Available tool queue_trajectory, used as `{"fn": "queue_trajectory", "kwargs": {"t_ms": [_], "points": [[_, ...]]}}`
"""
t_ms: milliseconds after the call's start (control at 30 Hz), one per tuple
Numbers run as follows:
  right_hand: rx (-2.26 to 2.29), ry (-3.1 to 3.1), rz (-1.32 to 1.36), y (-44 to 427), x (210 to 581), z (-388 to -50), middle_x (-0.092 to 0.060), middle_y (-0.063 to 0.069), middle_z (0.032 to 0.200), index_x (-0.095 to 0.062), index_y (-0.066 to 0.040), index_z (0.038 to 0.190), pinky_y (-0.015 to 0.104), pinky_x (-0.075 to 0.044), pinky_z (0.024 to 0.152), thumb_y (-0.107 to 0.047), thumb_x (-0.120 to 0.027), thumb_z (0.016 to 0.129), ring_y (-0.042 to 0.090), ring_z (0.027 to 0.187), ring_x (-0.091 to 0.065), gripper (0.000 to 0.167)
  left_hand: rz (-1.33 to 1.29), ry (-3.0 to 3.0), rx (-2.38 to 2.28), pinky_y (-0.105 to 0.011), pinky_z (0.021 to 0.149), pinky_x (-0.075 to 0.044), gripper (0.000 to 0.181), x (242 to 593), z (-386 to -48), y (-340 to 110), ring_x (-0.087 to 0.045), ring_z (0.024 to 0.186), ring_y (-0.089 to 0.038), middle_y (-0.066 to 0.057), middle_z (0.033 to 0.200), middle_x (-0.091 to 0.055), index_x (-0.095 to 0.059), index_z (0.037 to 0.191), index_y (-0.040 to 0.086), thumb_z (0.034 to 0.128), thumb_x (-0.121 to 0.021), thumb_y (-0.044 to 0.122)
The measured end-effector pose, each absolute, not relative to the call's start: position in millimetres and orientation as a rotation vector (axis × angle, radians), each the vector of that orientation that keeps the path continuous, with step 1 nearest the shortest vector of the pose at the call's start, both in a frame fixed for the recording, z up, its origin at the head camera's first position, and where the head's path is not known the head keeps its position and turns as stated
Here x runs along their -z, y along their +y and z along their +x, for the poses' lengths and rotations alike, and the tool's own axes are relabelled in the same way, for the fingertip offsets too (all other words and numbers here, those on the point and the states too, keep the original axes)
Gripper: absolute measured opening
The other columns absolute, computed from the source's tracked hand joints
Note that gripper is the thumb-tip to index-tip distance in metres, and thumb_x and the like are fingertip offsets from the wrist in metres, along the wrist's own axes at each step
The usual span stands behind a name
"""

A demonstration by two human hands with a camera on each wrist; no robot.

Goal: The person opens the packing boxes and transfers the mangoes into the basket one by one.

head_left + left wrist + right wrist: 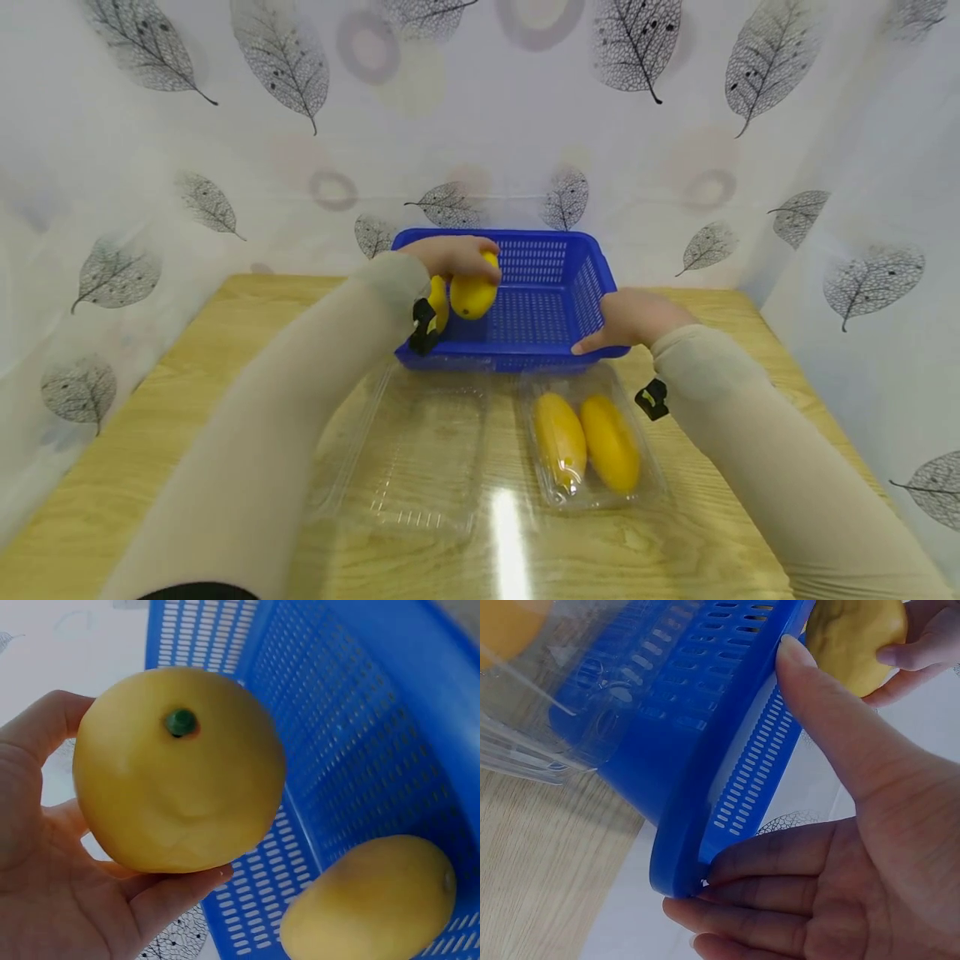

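A blue perforated basket [532, 350] stands at the back of the table. Over its left part my left hand [453, 252] grips a yellow mango-like fruit [472, 296]; in the left wrist view the held fruit [180, 772] shows a green stem nub, with thumb and fingers around its side. Another yellow fruit [371, 904] lies in the basket, partly hidden by the wrist in the head view. My right hand [637, 321] holds the basket's right front corner, its thumb on the rim [731, 742] and its fingers under or beside the outer edge.
In front of the basket, a clear plastic container [420, 458] with nothing in it sits left. Right of it, a second clear container [551, 500] holds two yellow fruits [611, 442]. A leaf-patterned sheet [465, 125] hangs behind the wooden table [570, 558].
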State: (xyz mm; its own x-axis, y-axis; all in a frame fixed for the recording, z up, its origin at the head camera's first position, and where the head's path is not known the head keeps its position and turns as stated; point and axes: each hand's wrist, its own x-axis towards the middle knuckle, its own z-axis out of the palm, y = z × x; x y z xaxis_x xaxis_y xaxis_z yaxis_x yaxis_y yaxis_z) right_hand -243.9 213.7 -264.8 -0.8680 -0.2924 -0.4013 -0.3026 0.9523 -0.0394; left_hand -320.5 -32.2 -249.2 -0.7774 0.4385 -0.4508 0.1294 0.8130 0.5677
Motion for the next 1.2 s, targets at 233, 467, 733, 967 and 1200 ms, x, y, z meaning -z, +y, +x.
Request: {"fn": "queue_trajectory", "kwargs": {"t_ms": [233, 467, 733, 967, 1200], "points": [[-0.038, 2.693, -0.433, 211.0, 265.6, -244.0, -0.051, 0.002, 0.058, -0.057, -0.008, 0.061, 0.033, -0.045, 0.061, -0.057, -0.065, 0.079, 0.018, 0.057, -0.049, 0.053, 0.318, 2.327, -0.754, -0.035, 0.083, -0.047, 0.067, 263.2, -331.2, -34.3, -0.046, 0.106, -0.026, -0.011, 0.136, -0.034, -0.024, 0.148, 0.019, 0.0895, -0.057, 0.024], [-0.031, 2.688, -0.432, 211.1, 262.8, -242.3, -0.055, 0.003, 0.060, -0.061, -0.005, 0.064, 0.035, -0.047, 0.062, -0.055, -0.066, 0.079, 0.019, 0.059, -0.051, 0.052, 0.199, 2.284, -0.733, -0.043, 0.077, -0.052, 0.069, 277.7, -332.1, -29.3, -0.047, 0.105, -0.032, -0.012, 0.128, -0.036, -0.028, 0.146, 0.026, 0.0869, -0.063, 0.021], [-0.042, 2.698, -0.446, 211.7, 264.7, -243.5, -0.056, 0.004, 0.061, -0.058, -0.007, 0.063, 0.037, -0.048, 0.065, -0.055, -0.066, 0.078, 0.020, 0.059, -0.052, 0.052, 0.328, 2.409, -0.411, -0.034, 0.070, -0.054, 0.073, 286.4, -334.9, -25.2, -0.050, 0.108, -0.026, -0.011, 0.137, -0.037, -0.030, 0.146, 0.022, 0.0850, -0.068, 0.034], [-0.047, 2.707, -0.447, 213.5, 266.2, -245.0, -0.054, 0.004, 0.061, -0.056, -0.007, 0.062, 0.036, -0.047, 0.064, -0.055, -0.066, 0.078, 0.020, 0.059, -0.051, 0.052, 0.300, 2.513, -0.213, -0.033, 0.073, -0.054, 0.067, 286.8, -337.5, -19.6, -0.055, 0.105, -0.025, -0.011, 0.128, -0.050, -0.039, 0.141, 0.011, 0.0846, -0.069, 0.029], [-0.038, 2.699, -0.418, 213.2, 265.7, -246.1, -0.055, 0.004, 0.063, -0.056, -0.008, 0.063, 0.035, -0.047, 0.064, -0.057, -0.065, 0.078, 0.020, 0.060, -0.051, 0.052, 0.313, 2.550, -0.083, -0.029, 0.068, -0.054, 0.062, 284.3, -338.3, -16.5, -0.053, 0.106, -0.023, -0.009, 0.129, -0.050, -0.043, 0.138, 0.010, 0.0855, -0.068, 0.032]]}}
